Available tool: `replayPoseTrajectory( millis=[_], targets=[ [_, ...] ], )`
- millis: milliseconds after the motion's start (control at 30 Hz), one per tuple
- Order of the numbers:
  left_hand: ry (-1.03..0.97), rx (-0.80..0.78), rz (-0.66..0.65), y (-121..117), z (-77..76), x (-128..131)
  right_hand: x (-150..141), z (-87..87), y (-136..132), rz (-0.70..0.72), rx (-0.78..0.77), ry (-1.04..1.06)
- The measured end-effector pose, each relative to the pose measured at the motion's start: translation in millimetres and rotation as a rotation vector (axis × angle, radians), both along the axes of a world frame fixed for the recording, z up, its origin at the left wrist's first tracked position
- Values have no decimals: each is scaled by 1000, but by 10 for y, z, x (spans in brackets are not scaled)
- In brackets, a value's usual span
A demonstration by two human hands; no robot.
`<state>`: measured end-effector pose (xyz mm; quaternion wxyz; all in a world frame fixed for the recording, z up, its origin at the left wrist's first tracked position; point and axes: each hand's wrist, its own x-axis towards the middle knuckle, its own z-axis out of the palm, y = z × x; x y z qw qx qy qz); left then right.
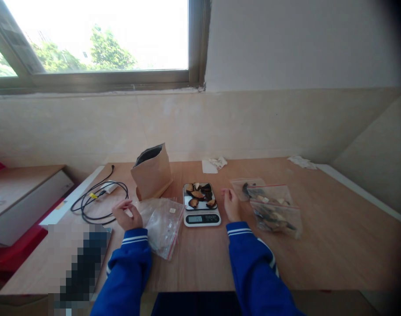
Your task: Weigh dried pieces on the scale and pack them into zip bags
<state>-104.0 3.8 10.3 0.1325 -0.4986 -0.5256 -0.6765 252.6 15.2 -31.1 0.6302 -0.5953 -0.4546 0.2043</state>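
Note:
A white digital kitchen scale [202, 220] stands mid-table, its display lit but not clearly readable. Several dried brown, curled pieces [197, 194] lie spread on its plate. Just right of the scale is my right hand [232, 205], fingers loosely bent toward it and nothing visible in them. My left hand [127, 215] rests further left, palm partly up, fingers loosely curled and apart, holding nothing. Beside it lies a clear zip bag [162, 226] with a red seal line. Right of my right hand are zip bags [276, 213] with dark and tan dried pieces inside.
An opened brown paper pouch [152, 171] stands behind the clear bag. At left lie a coiled black cable [85, 206] with a white adapter [109, 187] and a pixelated dark object [84, 263]. Crumpled tissue [218, 163] and another tissue [302, 162] lie near the wall.

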Motion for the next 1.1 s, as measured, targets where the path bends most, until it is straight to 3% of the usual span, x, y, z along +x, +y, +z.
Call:
replayPoseTrajectory(
  millis=[100, 233, 333, 433, 500, 600, 767, 967, 1100],
  targets=[
    [90, 44, 26, -128, 66, 50, -13, 24, -9, -2, -3, 1],
    [187, -128, -43, -320, 222, 212, -24, 46, -21, 0, -4, 0],
    [210, -147, -75, -342, 364, 376, -23, 45, -25, 2, -5, -1],
    [156, -159, -87, -195, 462, 454, -15, 35, -23, 0, -4, -1],
    [131, -251, -207, -46, 479, 421, -10, 27, -19, -3, -3, -1],
    [7, -403, -339, 169, 442, 279, -11, 21, -10, -4, 1, -3],
    [-84, -461, -491, 435, 377, 81, -26, 28, -1, 6, -1, -1],
    [-81, -581, -763, 610, 435, 123, -23, 20, 6, 17, -2, 2],
    [-87, -630, -814, 656, 488, 180, -17, 1, 11, 15, 0, 1]
  ],
)
